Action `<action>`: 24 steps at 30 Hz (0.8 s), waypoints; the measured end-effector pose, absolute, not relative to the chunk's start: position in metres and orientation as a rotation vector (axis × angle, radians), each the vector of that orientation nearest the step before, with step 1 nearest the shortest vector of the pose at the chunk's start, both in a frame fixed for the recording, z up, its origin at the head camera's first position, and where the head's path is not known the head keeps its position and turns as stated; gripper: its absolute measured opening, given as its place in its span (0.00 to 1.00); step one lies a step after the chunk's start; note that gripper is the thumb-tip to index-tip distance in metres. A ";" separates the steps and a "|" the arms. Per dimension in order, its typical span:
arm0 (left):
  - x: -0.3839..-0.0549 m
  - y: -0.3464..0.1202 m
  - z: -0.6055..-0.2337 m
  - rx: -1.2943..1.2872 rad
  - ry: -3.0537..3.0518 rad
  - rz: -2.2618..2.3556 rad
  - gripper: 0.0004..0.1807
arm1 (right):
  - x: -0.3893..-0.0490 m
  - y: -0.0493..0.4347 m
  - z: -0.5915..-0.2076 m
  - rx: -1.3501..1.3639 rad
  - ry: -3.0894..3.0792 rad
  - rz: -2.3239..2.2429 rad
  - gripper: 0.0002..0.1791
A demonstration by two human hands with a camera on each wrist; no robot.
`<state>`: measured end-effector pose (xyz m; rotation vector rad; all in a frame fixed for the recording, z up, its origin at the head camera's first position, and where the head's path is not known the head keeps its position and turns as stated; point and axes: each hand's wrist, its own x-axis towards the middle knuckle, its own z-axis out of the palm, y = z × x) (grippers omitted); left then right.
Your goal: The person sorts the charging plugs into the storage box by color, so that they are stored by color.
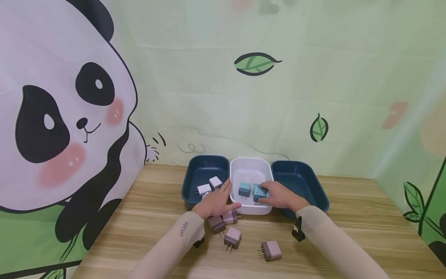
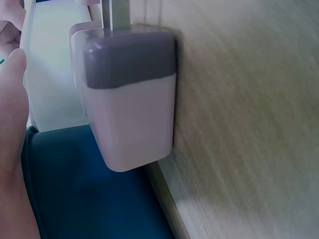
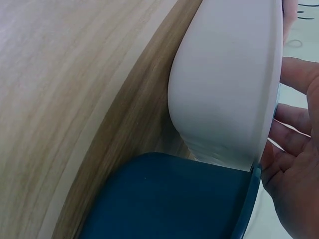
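Note:
My right hand (image 1: 280,194) reaches over the right side of the white tray (image 1: 251,209) and grips a teal plug-in charger (image 1: 259,195) inside it. Another teal charger (image 1: 244,189) lies to its left, prongs toward me. With fingers straight and thumb spread, my left hand (image 1: 216,202) lies over the meeting rims of the white tray and the left navy tray (image 1: 209,160). White chargers (image 1: 203,189) sit in that navy tray, partly covered by the hand. In the right wrist view the white tray's wall hides what the fingers hold.
A second navy tray (image 1: 296,174) adjoins the white one on the right. Several pink-and-mauve chargers (image 1: 232,237) lie on the wooden table (image 1: 153,217) in front, one (image 1: 271,250) farther right. A printed cloth wall (image 1: 209,97) rises behind the trays.

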<state>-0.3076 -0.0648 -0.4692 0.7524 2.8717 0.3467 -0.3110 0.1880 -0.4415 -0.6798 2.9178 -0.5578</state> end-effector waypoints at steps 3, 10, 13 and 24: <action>-0.308 -0.065 -0.470 0.754 2.868 0.349 0.52 | -0.312 0.188 -0.443 -0.677 2.916 -0.542 0.29; -0.307 -0.065 -0.469 0.748 2.867 0.352 0.53 | -0.313 0.188 -0.442 -0.691 2.901 -0.577 0.25; -0.307 -0.065 -0.468 0.748 2.869 0.359 0.53 | -0.311 0.188 -0.440 -0.696 2.894 -0.602 0.25; -0.309 -0.064 -0.470 0.737 2.868 0.375 0.53 | -0.300 0.196 -0.430 -0.719 2.898 -0.691 0.23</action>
